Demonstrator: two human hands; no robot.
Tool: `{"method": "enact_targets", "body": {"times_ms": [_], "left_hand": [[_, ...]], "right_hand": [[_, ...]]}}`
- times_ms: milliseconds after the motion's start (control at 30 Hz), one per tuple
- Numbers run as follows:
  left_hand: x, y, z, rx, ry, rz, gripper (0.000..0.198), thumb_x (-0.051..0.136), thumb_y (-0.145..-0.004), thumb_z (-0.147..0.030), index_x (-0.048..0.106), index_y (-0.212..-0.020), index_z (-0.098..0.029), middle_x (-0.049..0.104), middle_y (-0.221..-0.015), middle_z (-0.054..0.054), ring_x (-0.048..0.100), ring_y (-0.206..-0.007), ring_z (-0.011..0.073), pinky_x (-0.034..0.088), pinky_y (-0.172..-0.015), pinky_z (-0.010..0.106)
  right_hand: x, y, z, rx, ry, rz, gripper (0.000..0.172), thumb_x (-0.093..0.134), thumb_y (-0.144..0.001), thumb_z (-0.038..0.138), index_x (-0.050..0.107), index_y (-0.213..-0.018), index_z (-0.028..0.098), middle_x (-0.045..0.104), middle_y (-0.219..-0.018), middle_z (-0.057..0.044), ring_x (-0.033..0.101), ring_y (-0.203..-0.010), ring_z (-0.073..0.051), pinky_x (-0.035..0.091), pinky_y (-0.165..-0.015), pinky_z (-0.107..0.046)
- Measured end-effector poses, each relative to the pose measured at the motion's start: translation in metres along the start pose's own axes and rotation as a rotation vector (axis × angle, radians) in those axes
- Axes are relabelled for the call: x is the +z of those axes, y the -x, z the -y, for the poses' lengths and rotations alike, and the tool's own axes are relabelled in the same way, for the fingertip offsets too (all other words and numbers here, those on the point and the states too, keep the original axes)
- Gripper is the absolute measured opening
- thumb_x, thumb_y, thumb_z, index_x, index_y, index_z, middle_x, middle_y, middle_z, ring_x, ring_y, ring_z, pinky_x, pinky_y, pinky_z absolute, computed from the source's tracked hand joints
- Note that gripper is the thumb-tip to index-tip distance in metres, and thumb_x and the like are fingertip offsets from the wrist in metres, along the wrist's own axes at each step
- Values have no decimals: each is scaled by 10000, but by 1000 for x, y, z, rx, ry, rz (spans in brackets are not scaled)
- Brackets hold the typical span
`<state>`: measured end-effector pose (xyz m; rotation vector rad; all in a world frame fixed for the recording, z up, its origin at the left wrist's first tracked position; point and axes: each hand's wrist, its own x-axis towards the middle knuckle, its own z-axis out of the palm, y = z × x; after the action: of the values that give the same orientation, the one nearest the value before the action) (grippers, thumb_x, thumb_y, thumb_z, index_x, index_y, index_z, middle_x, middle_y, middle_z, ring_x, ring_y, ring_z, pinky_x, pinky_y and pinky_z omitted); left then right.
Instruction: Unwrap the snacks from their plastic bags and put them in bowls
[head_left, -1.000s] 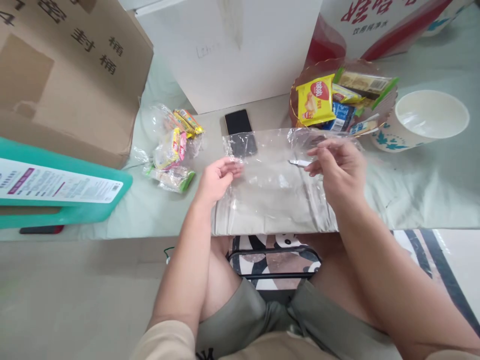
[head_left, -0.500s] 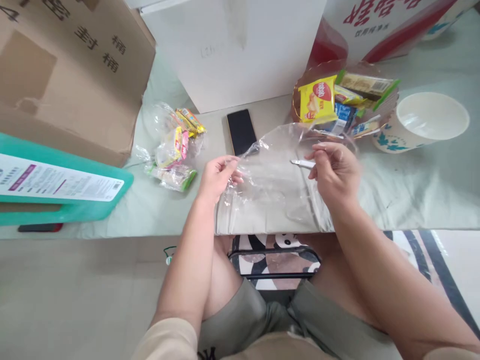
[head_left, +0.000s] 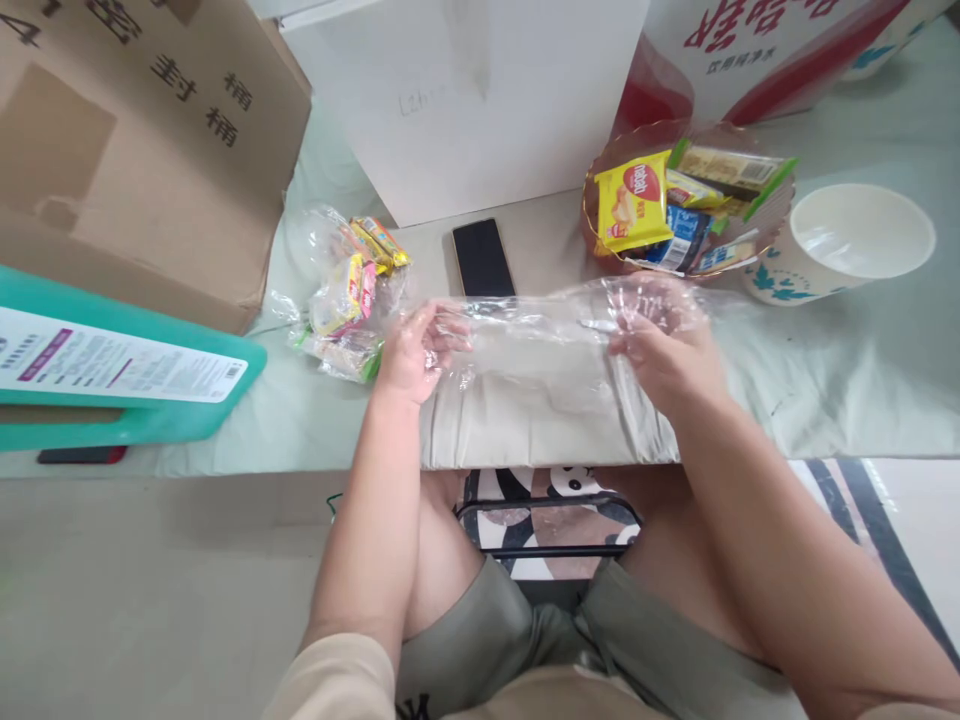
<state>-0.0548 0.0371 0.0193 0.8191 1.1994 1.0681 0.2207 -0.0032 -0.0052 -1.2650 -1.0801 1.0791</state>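
A thin clear plastic bag (head_left: 525, 312) is stretched sideways above the table between my two hands. My left hand (head_left: 420, 355) grips its left end with curled fingers, and film lies over the fingertips. At the other end my right hand (head_left: 671, 345) holds the bag, thumb toward the middle, with loose film covering part of its fingers. Through the film shows a slim white object with a pointed tip (head_left: 598, 325), close to the right thumb; whether it lies on the table or is held I cannot tell. A dark phone (head_left: 481, 258) lies just beyond the bag.
Left of my hands are bagged snacks (head_left: 341, 300). A gold-rimmed bowl (head_left: 592, 225) of wrapped snacks and a paper tub (head_left: 847, 250) stand at right. Boxes line the back, including a brown carton (head_left: 150, 170) and a white box (head_left: 480, 110). A green-framed object (head_left: 210, 415) lies left.
My left hand has moved slightly left and my right hand slightly right. The bag, which hung loose and wide, is now drawn out into a narrower band, with film over the fingers.
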Motion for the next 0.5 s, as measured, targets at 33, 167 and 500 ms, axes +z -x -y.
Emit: {"method": "enact_targets", "body": {"times_ms": [33,167,500], "left_hand": [[0,0,-1,-3,11,-28,360,725,-803,-537,650,-844,-187,700,-645,7,669,-491,119,256,-334,165],[-4,-3,0,41,-36,-96,370,707,-825,-570,657,-872,-205,694,-639,0,669,-493,118,272,-344,173],[-10,-8,11,120,-267,-75,327,709,-847,-502,669,-1019,-227,665,-620,-25,497,-325,64,272,-325,172]], "right_hand": [[1,0,2,72,-17,12,329,753,-762,356,627,-1053,267,654,-904,11,612,-664,-122,534,-591,-277],[4,-1,7,173,-40,1,151,737,-766,301,628,-821,213,662,-772,8,638,-633,-109,562,-619,-261],[6,-9,10,-26,-72,-319,73,635,-808,233,567,-828,248,584,-773,50,389,-407,-39,292,-343,-189]]}}
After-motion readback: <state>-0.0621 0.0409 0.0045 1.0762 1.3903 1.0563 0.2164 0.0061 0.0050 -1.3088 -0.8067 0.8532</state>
